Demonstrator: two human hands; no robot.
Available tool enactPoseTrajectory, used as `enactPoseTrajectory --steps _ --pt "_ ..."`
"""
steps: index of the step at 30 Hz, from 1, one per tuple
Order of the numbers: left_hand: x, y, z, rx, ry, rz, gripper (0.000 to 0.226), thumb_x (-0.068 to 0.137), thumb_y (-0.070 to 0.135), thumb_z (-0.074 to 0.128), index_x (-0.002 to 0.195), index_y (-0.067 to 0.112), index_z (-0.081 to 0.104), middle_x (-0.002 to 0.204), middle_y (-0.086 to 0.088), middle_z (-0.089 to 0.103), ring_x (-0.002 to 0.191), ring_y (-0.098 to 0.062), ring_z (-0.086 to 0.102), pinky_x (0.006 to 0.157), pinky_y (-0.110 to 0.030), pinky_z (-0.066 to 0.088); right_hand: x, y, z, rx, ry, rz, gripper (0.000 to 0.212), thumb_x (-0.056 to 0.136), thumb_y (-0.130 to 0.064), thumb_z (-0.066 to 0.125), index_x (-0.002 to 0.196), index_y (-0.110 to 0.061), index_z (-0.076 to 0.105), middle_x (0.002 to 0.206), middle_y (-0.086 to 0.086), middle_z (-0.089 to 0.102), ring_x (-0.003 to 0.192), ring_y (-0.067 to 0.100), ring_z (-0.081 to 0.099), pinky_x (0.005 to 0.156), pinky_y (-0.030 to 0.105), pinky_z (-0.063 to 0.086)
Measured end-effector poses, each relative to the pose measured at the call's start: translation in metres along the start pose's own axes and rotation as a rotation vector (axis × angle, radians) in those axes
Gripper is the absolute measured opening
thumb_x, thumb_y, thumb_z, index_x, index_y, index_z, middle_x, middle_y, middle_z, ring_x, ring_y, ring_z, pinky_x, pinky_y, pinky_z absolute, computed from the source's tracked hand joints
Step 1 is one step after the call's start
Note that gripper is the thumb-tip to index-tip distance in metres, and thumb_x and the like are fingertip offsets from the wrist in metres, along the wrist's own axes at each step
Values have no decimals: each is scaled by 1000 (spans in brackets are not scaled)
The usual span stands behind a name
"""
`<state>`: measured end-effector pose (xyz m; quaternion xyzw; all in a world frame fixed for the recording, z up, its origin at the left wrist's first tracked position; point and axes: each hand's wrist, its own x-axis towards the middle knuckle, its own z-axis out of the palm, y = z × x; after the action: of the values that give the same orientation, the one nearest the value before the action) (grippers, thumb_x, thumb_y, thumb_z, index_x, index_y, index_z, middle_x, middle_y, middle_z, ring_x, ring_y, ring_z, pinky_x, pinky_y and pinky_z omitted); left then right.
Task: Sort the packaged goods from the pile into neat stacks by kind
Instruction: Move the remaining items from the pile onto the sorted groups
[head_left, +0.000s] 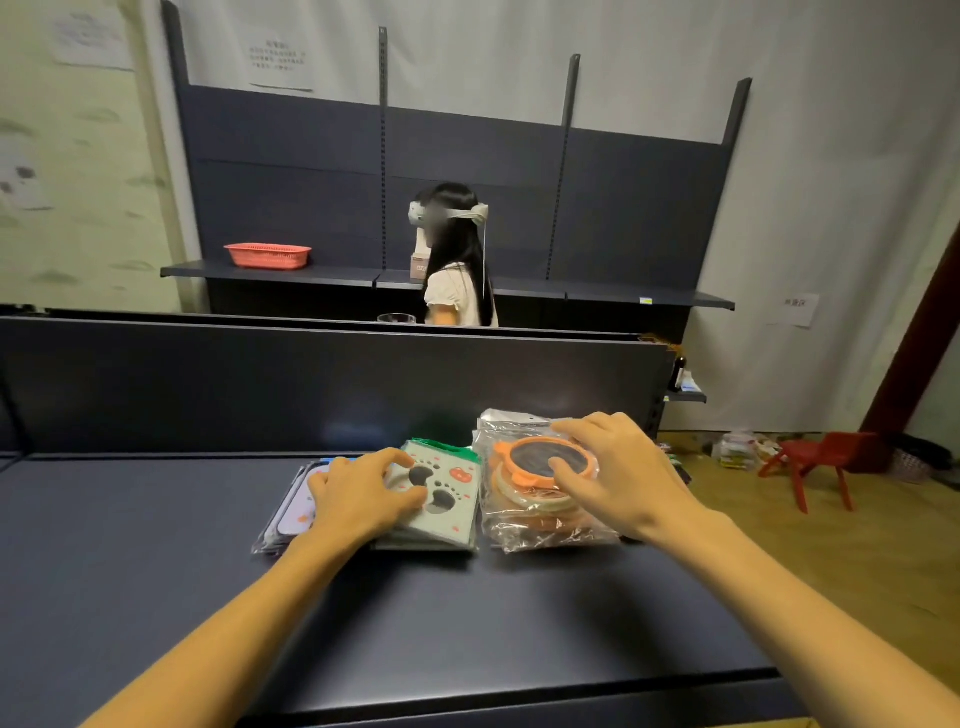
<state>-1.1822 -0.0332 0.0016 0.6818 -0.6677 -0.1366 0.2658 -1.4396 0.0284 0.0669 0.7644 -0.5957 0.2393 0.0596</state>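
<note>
Resting on the green card stack (441, 499), the left hand (363, 499) has its fingers curled over the top pack's near-left part; whether it pinches the pack or just presses it, can't tell. That stack sits on the dark shelf top (156, 571), and it's the landmark here.

Just right of it: the pile of clear bags with orange round items (540, 499). The right hand (618, 478) is spread over the top bag, fingertips on the far edge of the round item, thumb on its dark centre. Looks like a loose clamp on the disc through the plastic.

Just left of the green stack: a stack of white-and-purple packs (291, 509), mostly hidden under the left hand and wrist; print unreadable. Blue edge shows at its far end.

Beyond the green stack, past the dark divider panel (311, 384): a person (457, 270) wearing a head rig, lower body hidden by the panel, and a red basket (267, 255) on a back shelf. Far right of the stack, on the floor: a red chair (821, 462).
</note>
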Motion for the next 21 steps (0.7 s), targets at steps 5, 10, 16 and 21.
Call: enactPoseTrajectory --steps 5,10,16,21 --pt "-9 -4 -7 223 97 122 52 70 64 44 117 43 55 128 11 56 118 -21 44 92 -38 27 3 -14 9 -14 -6 -40 53 82 -52 46 127 -28 57 119 -3 62 105 20 50 89 33 45" --pt "-26 -22 -26 307 189 190 59 65 60 30 112 40 58 120 14 60 110 -18 48 81 -32 26 8 -35 23 1 1 -89 56 82 -53 42 131 -29 54 125 -3 60 114 22 50 95 38 44" --pt "-52 -63 -63 355 261 184 72 62 62 22 118 36 59 122 10 61 111 -22 51 88 -35 32 13 -87 41 -2 -82 -188 52 88 -45 51 137 -29 45 124 0 57 117 23 47 93 35 40" --pt "-72 -101 -96 411 271 162 81 59 64 15 121 34 57 124 8 60 114 -22 50 91 -36 33 16 -133 55 -24 -124 -231 55 87 -46 49 139 -30 41 122 -1 56 112 23 47 91 36 41"
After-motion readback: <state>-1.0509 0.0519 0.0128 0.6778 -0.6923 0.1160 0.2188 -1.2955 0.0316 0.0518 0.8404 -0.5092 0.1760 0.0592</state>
